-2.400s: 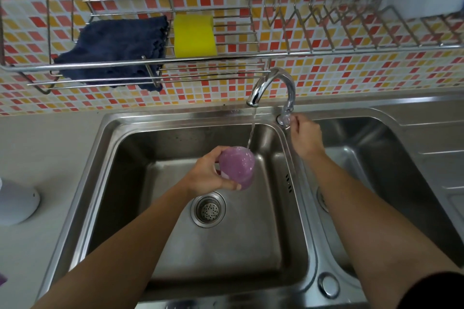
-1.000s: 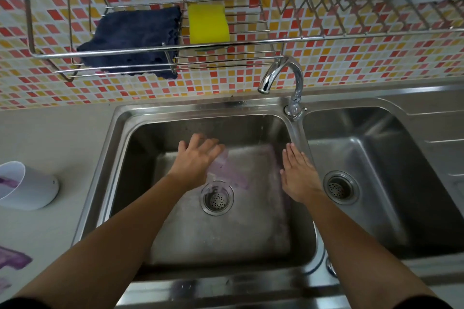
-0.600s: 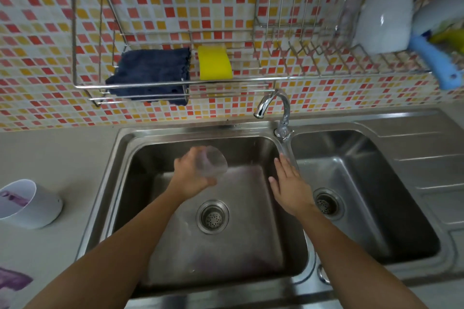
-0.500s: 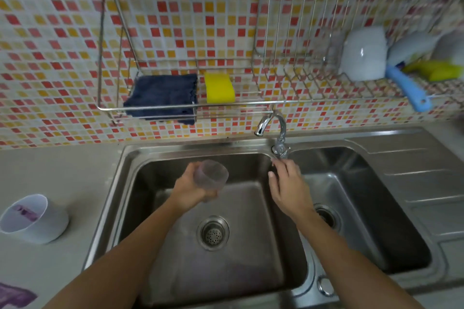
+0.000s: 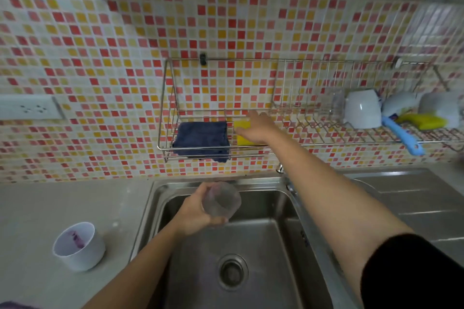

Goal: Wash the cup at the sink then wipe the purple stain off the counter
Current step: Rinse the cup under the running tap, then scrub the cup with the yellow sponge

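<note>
My left hand [image 5: 193,216] grips a clear plastic cup [image 5: 221,202], tilted on its side, above the back of the left sink basin [image 5: 263,246]. My right hand [image 5: 256,128] reaches up to the wall rack and lies over the yellow sponge [image 5: 242,124], fingers stretched past its top and thumb across its front. A dark blue cloth [image 5: 202,139] is folded on the rack just left of the sponge. A bit of the purple stain [image 5: 12,305] shows at the bottom left edge of the counter. My right arm hides most of the faucet [image 5: 280,169].
A white cup [image 5: 77,246] with purple residue stands on the grey counter left of the sink. The wire rack [image 5: 165,108] on the tiled wall also carries white mugs [image 5: 362,109], a blue-handled brush [image 5: 401,135] and a second yellow sponge. A wall socket [image 5: 30,107] sits far left.
The water stopped and the purple liquid was emptied into the basin; the cup is now clear. My right hand left the faucet and rose to the yellow sponge. The view tilted upward.
</note>
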{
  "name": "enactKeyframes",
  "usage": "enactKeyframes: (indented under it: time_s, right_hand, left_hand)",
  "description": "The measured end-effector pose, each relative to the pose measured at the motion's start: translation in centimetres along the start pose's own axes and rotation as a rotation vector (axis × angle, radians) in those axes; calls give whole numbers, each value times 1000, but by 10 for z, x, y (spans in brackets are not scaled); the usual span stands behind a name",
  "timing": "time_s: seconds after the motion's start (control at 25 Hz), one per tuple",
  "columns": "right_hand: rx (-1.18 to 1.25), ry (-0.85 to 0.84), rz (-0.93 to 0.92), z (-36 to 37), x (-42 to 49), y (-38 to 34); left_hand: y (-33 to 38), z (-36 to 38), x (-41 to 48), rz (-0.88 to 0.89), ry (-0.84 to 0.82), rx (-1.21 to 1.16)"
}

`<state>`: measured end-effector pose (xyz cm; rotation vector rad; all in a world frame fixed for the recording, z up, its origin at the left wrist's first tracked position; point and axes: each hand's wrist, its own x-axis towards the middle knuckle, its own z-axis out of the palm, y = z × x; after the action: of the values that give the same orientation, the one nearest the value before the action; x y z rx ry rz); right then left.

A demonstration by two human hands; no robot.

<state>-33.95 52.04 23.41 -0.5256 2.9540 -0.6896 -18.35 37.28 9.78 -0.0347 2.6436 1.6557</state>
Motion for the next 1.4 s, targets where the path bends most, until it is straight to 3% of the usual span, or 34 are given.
enactKeyframes:
  time_s: [0.12, 0.24, 0.36, 0.44, 0.6, 0.92, 1.08, 1.2, 1.4]
  right_hand:
    - [-139, -131, 85, 9, 9, -9]
    - [-105, -38, 81, 11, 15, -4]
    - [69, 274, -151, -4, -14, 3]
    - [91, 353, -403, -7, -57, 12]
    - [-96, 224, -704, 29, -143, 63]
    - [-398, -4, -802, 77, -151, 93]
    - [-618, 62, -855, 82, -142, 92]
    - [-618, 140, -962, 82, -130, 97]
    - [-727, 94, -1173, 61, -133, 99]
  left_hand:
    - [-4, -10, -8, 33, -6, 70]
    - [-5, -14, -11, 38, -11, 73]
    - [1, -12, -9, 84, -1, 104]
    - [4, -10, -10, 118, 17, 165]
    - [0, -7, -9, 207, 3, 281]
    - [0, 24, 1, 304, 40, 377]
    - [3, 40, 4, 311, 62, 389]
    - [9, 47, 3, 327, 85, 329]
    - [6, 27, 1, 253, -186, 276]
